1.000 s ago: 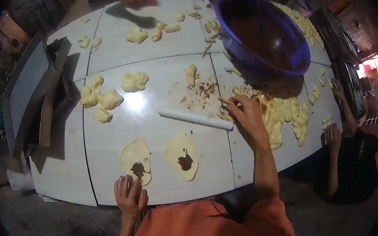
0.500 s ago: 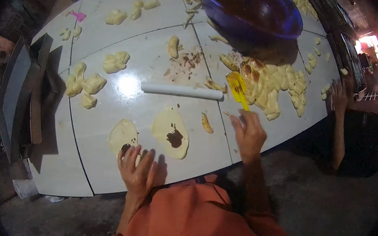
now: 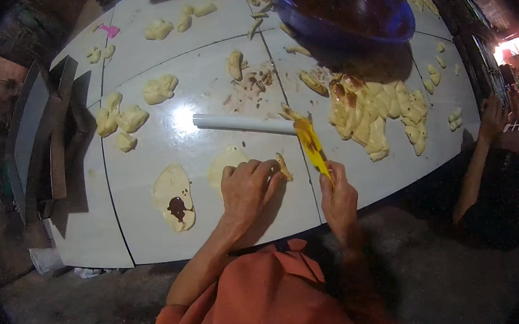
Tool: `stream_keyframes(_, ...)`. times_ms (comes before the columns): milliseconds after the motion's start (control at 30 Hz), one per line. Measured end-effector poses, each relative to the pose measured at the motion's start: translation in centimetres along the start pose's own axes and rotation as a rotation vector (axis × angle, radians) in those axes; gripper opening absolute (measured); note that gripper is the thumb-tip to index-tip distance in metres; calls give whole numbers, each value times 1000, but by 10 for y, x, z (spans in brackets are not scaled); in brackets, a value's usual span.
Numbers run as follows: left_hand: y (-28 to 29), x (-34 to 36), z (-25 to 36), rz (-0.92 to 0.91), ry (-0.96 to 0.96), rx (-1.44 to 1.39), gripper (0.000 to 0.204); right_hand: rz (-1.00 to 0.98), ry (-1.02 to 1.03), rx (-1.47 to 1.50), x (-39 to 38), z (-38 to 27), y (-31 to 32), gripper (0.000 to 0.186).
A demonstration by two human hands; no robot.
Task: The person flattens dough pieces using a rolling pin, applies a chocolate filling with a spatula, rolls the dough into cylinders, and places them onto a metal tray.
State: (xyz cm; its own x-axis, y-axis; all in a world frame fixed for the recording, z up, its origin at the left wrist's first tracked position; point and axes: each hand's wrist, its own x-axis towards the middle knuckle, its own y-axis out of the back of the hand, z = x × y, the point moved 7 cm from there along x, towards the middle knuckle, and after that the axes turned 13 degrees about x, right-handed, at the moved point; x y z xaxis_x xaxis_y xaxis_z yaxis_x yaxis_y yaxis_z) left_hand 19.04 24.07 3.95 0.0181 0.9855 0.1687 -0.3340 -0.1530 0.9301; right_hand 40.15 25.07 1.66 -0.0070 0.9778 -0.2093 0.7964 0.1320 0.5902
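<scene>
My left hand (image 3: 247,189) reaches over one flattened dough round (image 3: 225,165), hiding most of it and its dark filling. Its fingers are bent, and the thumb and fingertips close on a small brownish-yellow banana piece (image 3: 284,167) lying on the table. Left of that hand, another dough round (image 3: 167,184) bears a dark brown blob of filling (image 3: 178,207). In my right hand (image 3: 339,201) is a yellow spatula (image 3: 311,145), its smeared blade slanting up to the end of a white rolling pin (image 3: 244,124).
A purple basin (image 3: 346,42) with brown contents stands at the far side. Dough lumps (image 3: 114,117) lie left, a big spread of dough pieces (image 3: 370,113) right. A metal tray-like frame (image 3: 43,135) stands at the left edge. Other people's arms (image 3: 472,176) reach in at right and far left.
My left hand has gone right from the left dough round to the banana piece, uncovering that round's filling. The spatula in my right hand has swung left and down, toward the rolling pin's end.
</scene>
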Motion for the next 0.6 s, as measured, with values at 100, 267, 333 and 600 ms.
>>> stream_keyframes(100,-5,7,1,-105,60,-70,23,75,221,15,-32,-11,-13,33)
stream_keyframes(267,-7,7,2,-210,170,-116,26,69,225,-19,-43,-14,-24,33)
stream_keyframes(333,-7,9,-1,-229,174,-132,27,61,218,-36,-43,-12,-26,33)
stream_keyframes(600,-10,7,-2,-52,76,-59,23,101,309,-34,-46,-12,-33,32)
